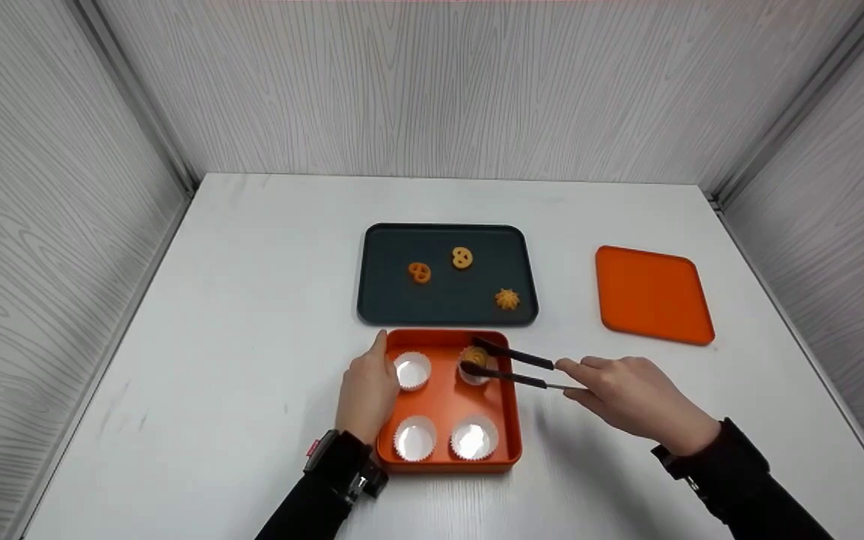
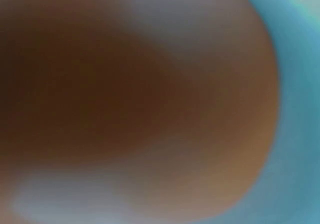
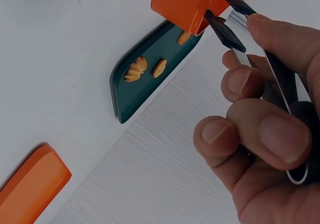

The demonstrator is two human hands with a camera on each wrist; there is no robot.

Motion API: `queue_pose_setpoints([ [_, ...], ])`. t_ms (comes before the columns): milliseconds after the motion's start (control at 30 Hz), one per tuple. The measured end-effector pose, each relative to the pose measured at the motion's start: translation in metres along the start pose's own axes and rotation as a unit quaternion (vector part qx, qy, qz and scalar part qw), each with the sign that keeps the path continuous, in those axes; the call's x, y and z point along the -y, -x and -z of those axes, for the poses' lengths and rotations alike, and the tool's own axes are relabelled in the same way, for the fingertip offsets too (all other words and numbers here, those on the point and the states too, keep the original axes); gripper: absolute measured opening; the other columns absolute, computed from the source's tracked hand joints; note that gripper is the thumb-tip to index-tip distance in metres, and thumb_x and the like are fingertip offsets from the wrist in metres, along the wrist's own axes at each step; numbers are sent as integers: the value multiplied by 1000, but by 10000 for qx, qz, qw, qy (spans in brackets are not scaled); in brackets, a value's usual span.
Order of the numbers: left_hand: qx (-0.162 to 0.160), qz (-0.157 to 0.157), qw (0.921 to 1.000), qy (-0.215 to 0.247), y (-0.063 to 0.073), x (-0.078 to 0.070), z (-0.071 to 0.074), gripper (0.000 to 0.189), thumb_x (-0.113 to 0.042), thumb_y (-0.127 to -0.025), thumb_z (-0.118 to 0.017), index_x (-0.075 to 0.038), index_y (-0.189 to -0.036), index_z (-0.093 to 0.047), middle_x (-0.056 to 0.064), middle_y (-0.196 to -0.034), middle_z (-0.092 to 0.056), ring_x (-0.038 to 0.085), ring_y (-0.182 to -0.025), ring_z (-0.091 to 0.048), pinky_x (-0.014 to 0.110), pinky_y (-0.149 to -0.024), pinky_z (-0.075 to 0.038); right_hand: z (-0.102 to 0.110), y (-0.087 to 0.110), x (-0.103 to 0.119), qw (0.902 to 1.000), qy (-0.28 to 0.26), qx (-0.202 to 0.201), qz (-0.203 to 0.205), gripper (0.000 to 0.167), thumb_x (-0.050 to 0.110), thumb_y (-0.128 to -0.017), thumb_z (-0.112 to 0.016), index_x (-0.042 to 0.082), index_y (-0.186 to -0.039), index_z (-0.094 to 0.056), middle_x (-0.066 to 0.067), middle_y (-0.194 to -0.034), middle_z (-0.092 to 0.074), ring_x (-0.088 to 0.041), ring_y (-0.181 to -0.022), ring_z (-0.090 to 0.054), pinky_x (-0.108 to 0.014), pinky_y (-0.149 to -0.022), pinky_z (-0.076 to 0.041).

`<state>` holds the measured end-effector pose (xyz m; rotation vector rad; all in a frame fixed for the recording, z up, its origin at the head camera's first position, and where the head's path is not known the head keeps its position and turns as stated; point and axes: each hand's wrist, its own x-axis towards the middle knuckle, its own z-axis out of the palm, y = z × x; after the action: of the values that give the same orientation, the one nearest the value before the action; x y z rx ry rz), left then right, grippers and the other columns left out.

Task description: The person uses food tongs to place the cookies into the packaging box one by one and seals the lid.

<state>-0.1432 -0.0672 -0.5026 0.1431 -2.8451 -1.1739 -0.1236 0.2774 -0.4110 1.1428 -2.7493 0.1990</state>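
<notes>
Reaching over the right wall of a square, open-topped orange box (image 1: 443, 397), slim black-tipped metal tongs (image 1: 518, 376) set their two tips on opposite sides of a round golden-brown cookie (image 1: 475, 355). That cookie sits at the mouth of a fluted white paper cup (image 1: 475, 380) in the box's far right corner. The key relation seems to be this straddle: the cookie lies leftward from the right hand (image 1: 627, 397), across the box's right wall, and the tongs' long axis runs roughly sideways over that wall. The right hand is the one working there, its fingers curled about the tongs; the tips stand about a cookie's breadth apart, and whether they press on it I cannot tell. The left hand (image 1: 367, 394) rests against the box's left wall; how far its fingers wrap is unclear.

Three more white fluted cups (image 1: 415, 439) show bare bottoms inside the box. Just beyond it lies a dark green rectangular tray (image 1: 439, 309) bearing two pretzel-shaped cookies (image 1: 462, 258) and a ridged star-shaped cookie (image 1: 507, 299); right of the box lies a flat orange lid (image 1: 655, 296).

Only the head view shows the box's inside. The right wrist view reveals thumb and fingertips around the tongs, but hides the gripped end's target. The left wrist view is mere blur.
</notes>
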Motion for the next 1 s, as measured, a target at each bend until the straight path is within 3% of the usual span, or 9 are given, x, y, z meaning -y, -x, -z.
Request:
queue_pose_setpoints([
  [300, 160, 187, 9997, -5, -1, -2, 0, 47, -12, -106, -51, -1, -151, -47, 20, -132, -66, 32, -109, -69, 47, -99, -55, 2, -2, 4, 9998, -46, 113, -139, 35, 18, -87, -82, 7, -118, -72, 2, -76, -65, -7, -49, -46, -21, -47, -42],
  [533, 132, 122, 9998, -74, 0, -2, 1, 47, -11, -105, -51, 0, -151, -47, 21, -129, -68, 33, -106, -70, 48, -97, -55, 3, -3, 4, 9995, -26, 202, -239, 35, 19, -87, -82, 7, -119, -72, 1, -76, -66, -7, -49, -45, -21, -48, -42],
  [833, 69, 90, 9999, -40, 0, -1, 1, 46, -10, -105, -51, 0, -150, -48, 21, -128, -68, 33, -104, -70, 48, -95, -56, 4, 0, 2, 9995, -112, 58, -275, 36, 19, -86, -82, 9, -119, -70, 3, -74, -63, -5, -51, -44, -20, -48, -40],
  [1000, 22, 65, 10000, 27, 1, 0, 0, 46, -10, -105, -50, 1, -149, -49, 20, -131, -67, 32, -108, -70, 47, -96, -56, 7, 5, -1, 9994, -25, -306, -166, 37, 17, -85, -83, 9, -118, -70, 6, -70, -56, -4, -50, -42, -19, -47, -37],
])
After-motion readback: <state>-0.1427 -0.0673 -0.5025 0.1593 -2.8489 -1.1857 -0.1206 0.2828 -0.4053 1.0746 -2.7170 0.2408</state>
